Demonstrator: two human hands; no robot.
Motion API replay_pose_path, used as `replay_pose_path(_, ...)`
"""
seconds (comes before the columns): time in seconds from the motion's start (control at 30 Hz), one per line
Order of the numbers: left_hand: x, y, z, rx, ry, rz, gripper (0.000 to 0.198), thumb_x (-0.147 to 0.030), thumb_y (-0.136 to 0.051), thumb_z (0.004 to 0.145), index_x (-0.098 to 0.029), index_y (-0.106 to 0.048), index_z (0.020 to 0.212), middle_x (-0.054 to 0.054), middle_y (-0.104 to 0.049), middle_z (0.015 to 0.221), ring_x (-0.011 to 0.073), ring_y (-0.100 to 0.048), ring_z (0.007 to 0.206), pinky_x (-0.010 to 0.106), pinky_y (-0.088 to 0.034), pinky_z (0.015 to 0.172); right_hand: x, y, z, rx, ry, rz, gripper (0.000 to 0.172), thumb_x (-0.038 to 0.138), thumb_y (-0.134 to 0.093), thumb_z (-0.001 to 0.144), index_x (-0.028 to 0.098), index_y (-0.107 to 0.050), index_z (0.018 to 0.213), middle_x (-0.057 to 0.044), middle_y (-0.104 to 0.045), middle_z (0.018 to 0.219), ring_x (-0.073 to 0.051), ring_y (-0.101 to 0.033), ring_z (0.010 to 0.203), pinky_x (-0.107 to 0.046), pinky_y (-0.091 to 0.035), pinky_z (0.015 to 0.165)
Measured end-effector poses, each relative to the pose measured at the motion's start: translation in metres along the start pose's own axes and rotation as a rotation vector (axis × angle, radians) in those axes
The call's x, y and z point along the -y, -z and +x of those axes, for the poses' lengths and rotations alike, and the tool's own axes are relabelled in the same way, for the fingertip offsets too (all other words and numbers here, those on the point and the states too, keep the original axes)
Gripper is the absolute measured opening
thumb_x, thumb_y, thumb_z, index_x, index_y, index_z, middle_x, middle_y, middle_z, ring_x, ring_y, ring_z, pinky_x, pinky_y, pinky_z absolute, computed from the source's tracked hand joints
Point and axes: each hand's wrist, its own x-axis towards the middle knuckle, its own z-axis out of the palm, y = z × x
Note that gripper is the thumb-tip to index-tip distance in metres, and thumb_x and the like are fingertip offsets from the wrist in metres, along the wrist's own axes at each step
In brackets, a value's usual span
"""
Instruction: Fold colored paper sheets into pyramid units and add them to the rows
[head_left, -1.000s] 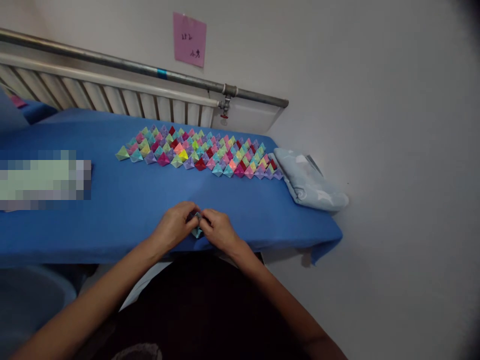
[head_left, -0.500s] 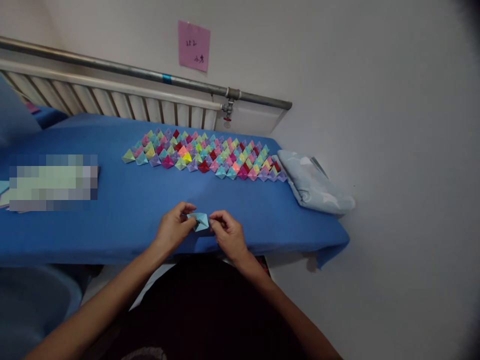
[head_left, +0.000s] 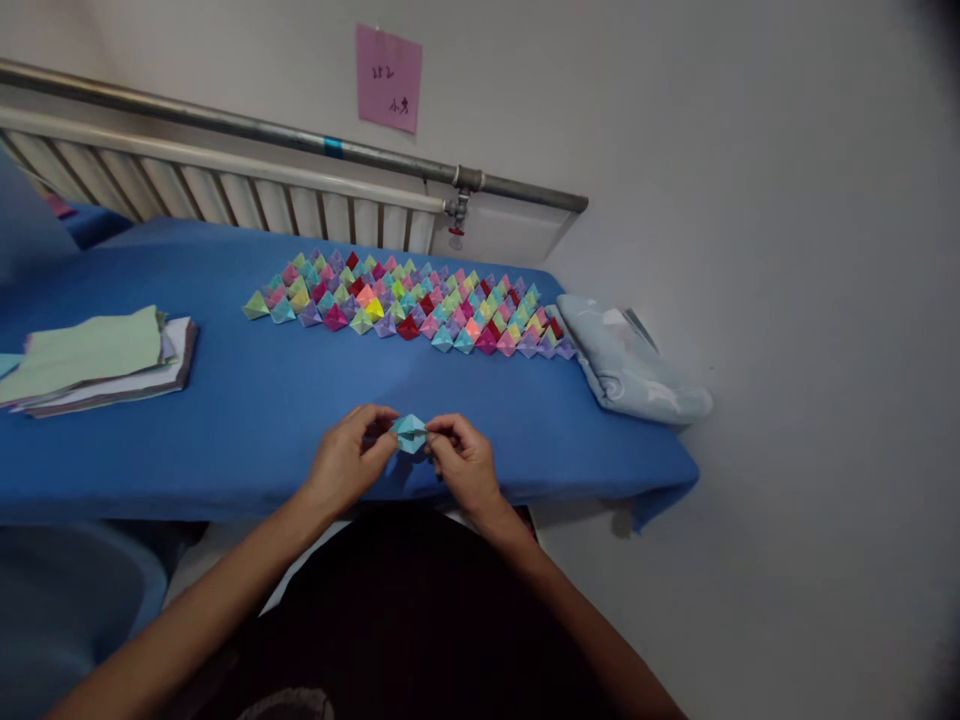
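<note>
A small light blue folded paper piece [head_left: 410,434] is pinched between both my hands just above the near edge of the blue-covered table [head_left: 247,420]. My left hand [head_left: 349,460] grips its left side with fingers closed. My right hand [head_left: 465,465] grips its right side, also with fingers closed. Farther back on the cloth lie several rows of folded paper pyramids [head_left: 409,305] in many colours, packed side by side.
A stack of flat paper sheets [head_left: 97,360], pale green on top, lies at the left of the table. A folded grey-blue cloth [head_left: 634,360] rests at the right end. A radiator [head_left: 225,195] and pipe run along the wall, under a pink note [head_left: 388,78].
My hands, bunched over the paper a second ago, have drawn slightly apart. The light blue piece now shows between my fingertips, lifted a little off the cloth.
</note>
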Motion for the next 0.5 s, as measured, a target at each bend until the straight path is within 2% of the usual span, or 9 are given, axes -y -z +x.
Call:
replay_pose_path(0.13,-0.001,0.010,0.008,0.135,0.004,-0.065,0.033,-0.029,-0.056,0.075,-0.019,-0.068,0.105,0.004,-0.073,0.097,0.0186,-0.068,0.087,0.032,-0.054,0.080,0.002,0.003,-0.001,0.080,-0.001,-0.014,0.010,0.030,-0.055,0.076,0.022,-0.061,0.080,0.004,-0.057,0.063,-0.010,-0.053,0.055,-0.020,-0.041,0.049)
replay_pose_path(0.23,-0.002,0.014,0.012,0.290,-0.039,0.004,0.031,-0.026,-0.059,0.072,-0.022,-0.071,0.100,0.001,-0.074,0.091,0.0173,-0.067,0.081,0.030,-0.053,0.076,0.003,0.003,-0.002,0.120,0.019,-0.012,0.010,0.028,-0.053,0.076,0.022,-0.060,0.080,0.005,-0.056,0.063,-0.010,-0.052,0.056,-0.020,-0.041,0.050)
replay_pose_path(0.3,-0.003,0.015,0.012,0.345,-0.061,0.058,0.028,-0.025,-0.058,0.072,-0.023,-0.072,0.096,-0.001,-0.073,0.086,0.0160,-0.065,0.076,0.028,-0.051,0.072,0.004,0.002,-0.002,0.129,0.023,0.000,0.010,0.028,-0.053,0.076,0.022,-0.060,0.080,0.005,-0.056,0.064,-0.010,-0.052,0.057,-0.020,-0.041,0.051)
replay_pose_path(0.5,-0.001,0.013,0.006,0.294,-0.135,0.102,0.025,-0.033,-0.056,0.080,-0.023,-0.074,0.095,0.000,-0.073,0.085,0.0155,-0.065,0.076,0.026,-0.048,0.070,0.005,0.000,-0.001,0.090,0.022,0.040,0.013,0.032,-0.056,0.079,0.022,-0.058,0.087,0.002,-0.060,0.075,-0.011,-0.056,0.062,-0.021,-0.046,0.054)
